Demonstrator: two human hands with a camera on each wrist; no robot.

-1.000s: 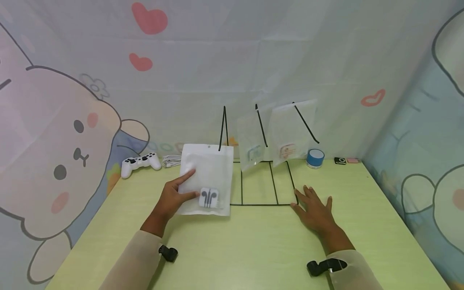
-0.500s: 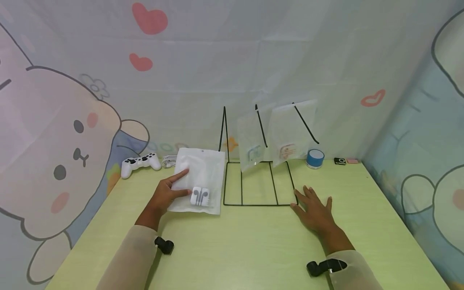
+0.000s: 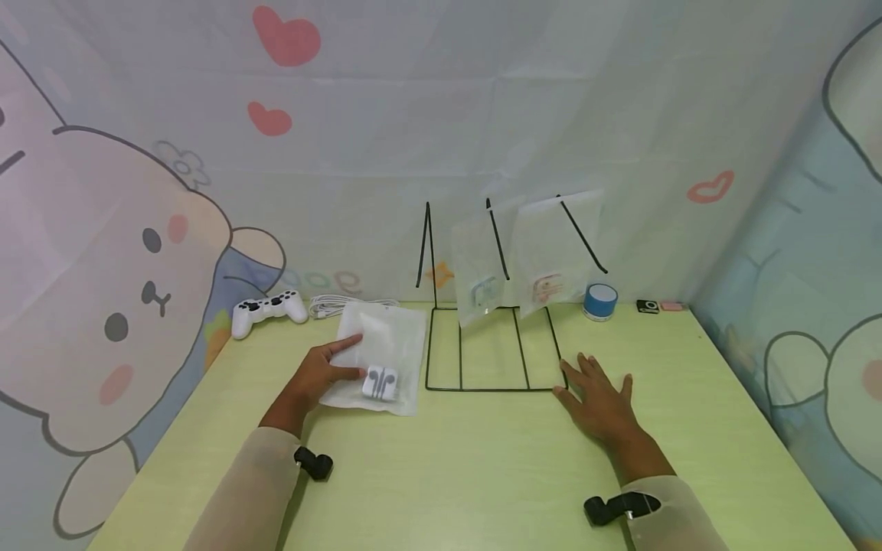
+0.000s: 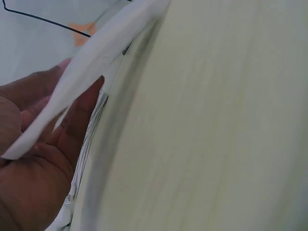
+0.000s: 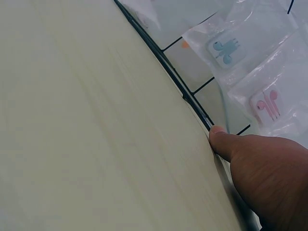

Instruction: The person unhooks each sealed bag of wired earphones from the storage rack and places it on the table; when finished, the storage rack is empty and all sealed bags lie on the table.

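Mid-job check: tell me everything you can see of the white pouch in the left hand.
A flat, rectangular white pouch that looks like thin plastic. A white square case with a grey earphone shape shows low on its front. It is tilted, left of the black wire rack, partly hiding a white cable in the head view. The left hand grips its left edge, digits on both faces. I can't tell whether it touches the table.

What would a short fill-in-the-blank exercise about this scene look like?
The left hand holds a bag showing a ____ earphone design.
The right hand touches a wire rack colored ____.
The hanging bags on the wire rack number ____.
The game controller is mostly ____.

Missing words: gray; black; two; white.
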